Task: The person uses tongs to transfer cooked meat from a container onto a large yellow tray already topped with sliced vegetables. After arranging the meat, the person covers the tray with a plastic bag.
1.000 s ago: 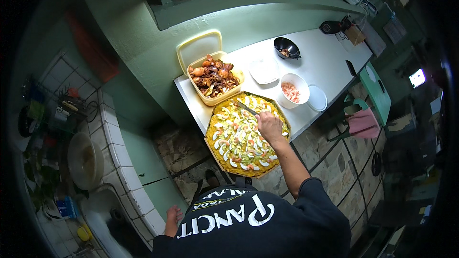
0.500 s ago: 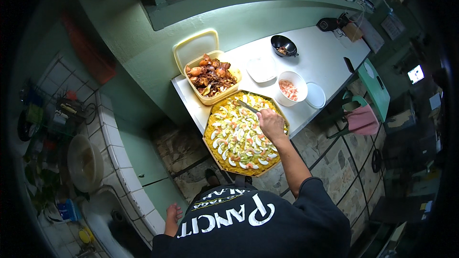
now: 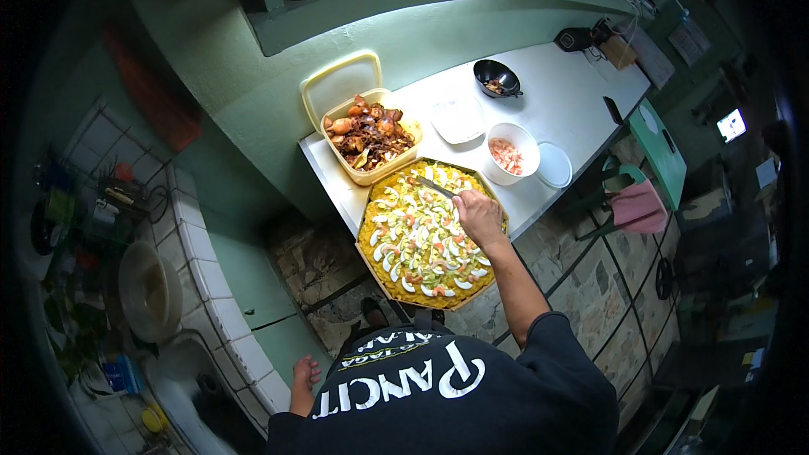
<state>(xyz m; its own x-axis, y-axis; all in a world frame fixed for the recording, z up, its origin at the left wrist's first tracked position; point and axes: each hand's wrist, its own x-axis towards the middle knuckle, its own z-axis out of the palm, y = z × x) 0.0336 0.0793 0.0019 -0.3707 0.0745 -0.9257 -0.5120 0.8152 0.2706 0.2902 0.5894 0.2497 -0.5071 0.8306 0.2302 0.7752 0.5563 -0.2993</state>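
A large octagonal tray (image 3: 363, 250) carries yellow noodles (image 3: 381, 274) topped with egg slices, chopped greens and pink shrimp. My right hand (image 3: 480, 216) is closed around a slim metal utensil (image 3: 435, 186), whose exact kind is too small to tell. Its tip reaches over the far left part of the noodles, near a small brown piece. My left hand (image 3: 307, 371) hangs low by my side, away from the table, its fingers loosely apart and holding nothing. Beyond the tray stands a yellow plastic container (image 3: 364, 177) of dark brown cooked meat, its lid (image 3: 341, 82) tipped back.
On the white table (image 3: 556, 88) are a white tub (image 3: 514, 136) of pink shrimp, a round lid (image 3: 554, 166), a white rectangular container (image 3: 458, 120) and a black bowl (image 3: 497, 78). A tiled sink counter (image 3: 215, 265) runs along my left. A green chair with pink cloth (image 3: 636, 206) stands right.
The whole view has shifted very slightly. My right hand and the utensil stay over nearly the same spot of the noodles; my left hand has barely moved.
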